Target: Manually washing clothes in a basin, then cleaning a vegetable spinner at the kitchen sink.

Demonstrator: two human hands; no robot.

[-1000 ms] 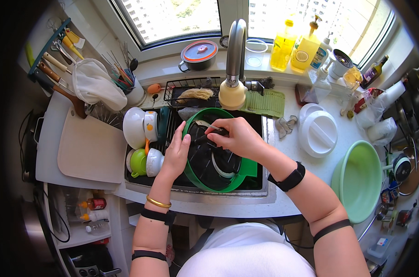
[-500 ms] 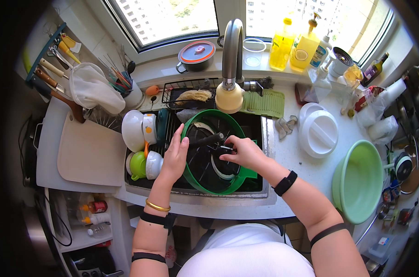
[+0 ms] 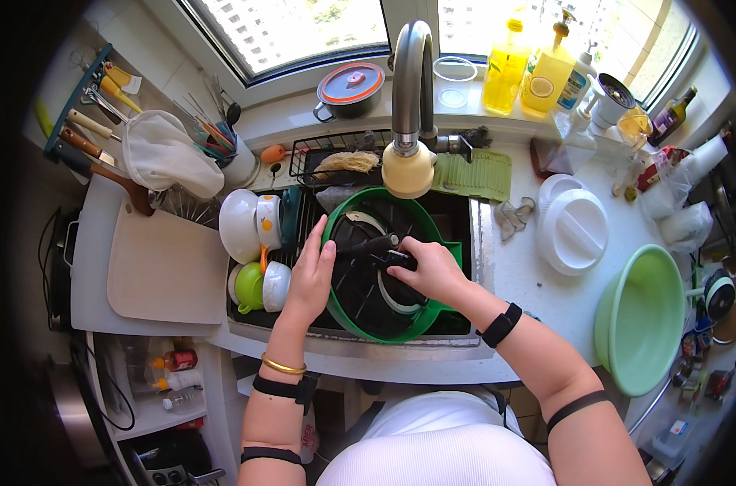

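A round green plastic tub with a side grip rests over the sink. Inside it are dark parts, a pale curved strip and a black rod-shaped handle. My left hand lies along the tub's left rim, fingers stretched out and together, palm turned inward beside the rod's outer end. Over the middle of the tub, my right hand is closed, thumb and fingers pinching a small black part by the rod's inner end. Its exact kind is hidden by the fingers.
The tap hangs just beyond the tub. White bowls and a green cup stand to the left, near a cutting board. Rightward are a white round lid and a light green basin. Bottles line the sill.
The view has shifted slightly. My right fingers have changed their grip near the rod's inner end; a thin light piece seen at them before no longer shows. My left hand stays at the rim.
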